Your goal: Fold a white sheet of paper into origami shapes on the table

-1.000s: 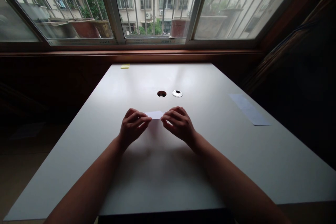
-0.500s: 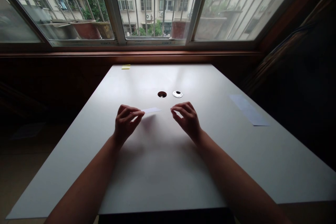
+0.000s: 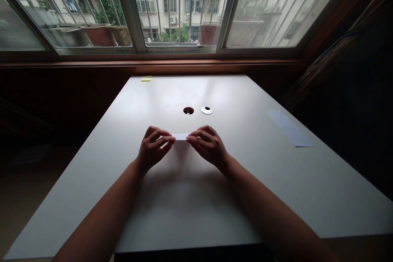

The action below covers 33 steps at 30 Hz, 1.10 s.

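A small white strip of paper (image 3: 181, 136) is held level above the middle of the table, stretched between both hands. My left hand (image 3: 156, 146) pinches its left end between thumb and fingers. At the other end, my right hand (image 3: 208, 145) pinches the paper the same way. The fingers cover both ends of the strip, and a soft shadow falls on the white table (image 3: 190, 204) below it.
Beyond the hands are a round hole (image 3: 188, 111) in the tabletop and a silver ring-shaped cover (image 3: 206, 110) beside it. A larger white sheet (image 3: 290, 128) lies near the right edge. Yellow sticky notes (image 3: 146, 78) sit at the far left edge, below a barred window.
My right hand has moved left and closed on the free end of the paper. My left hand has shifted slightly right and nearer, bringing the strip level.
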Tool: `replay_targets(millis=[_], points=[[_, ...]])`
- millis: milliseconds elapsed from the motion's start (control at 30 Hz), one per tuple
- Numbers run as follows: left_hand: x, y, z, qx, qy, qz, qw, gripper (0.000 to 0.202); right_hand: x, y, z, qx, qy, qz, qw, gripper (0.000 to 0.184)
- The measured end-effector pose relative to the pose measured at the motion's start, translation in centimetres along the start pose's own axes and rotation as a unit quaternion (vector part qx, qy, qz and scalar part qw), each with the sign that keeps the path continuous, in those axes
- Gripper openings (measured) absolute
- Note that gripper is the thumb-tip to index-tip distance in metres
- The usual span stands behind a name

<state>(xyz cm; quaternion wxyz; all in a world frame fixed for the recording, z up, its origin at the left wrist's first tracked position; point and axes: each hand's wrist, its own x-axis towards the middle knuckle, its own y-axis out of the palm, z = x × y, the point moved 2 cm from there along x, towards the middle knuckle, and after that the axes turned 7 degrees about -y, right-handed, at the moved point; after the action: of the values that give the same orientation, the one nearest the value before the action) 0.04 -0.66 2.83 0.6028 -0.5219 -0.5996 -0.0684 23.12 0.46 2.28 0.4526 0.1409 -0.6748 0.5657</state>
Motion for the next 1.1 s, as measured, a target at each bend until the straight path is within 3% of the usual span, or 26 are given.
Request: replay_targets(millis=[333, 900, 1100], points=[[-0.2, 0.3, -1.0, 0.017, 0.027, 0.037, 0.999, 0.025, 1.0, 0.3, 1.5, -0.002, -0.021, 0.022, 1.000, 0.016], [0.2, -0.4, 0.3, 0.006, 0.017, 0.017, 1.000, 0.019, -0.3, -0.6, -0.7, -0.027, 0.046, -0.084, 0.995, 0.020], [0.3, -1.5, 1.7, 0.017, -0.023, -0.034, 0.999, 0.018, -0.6, -1.3, -1.6, -0.017, 0.082, -0.124, 0.989, 0.022]])
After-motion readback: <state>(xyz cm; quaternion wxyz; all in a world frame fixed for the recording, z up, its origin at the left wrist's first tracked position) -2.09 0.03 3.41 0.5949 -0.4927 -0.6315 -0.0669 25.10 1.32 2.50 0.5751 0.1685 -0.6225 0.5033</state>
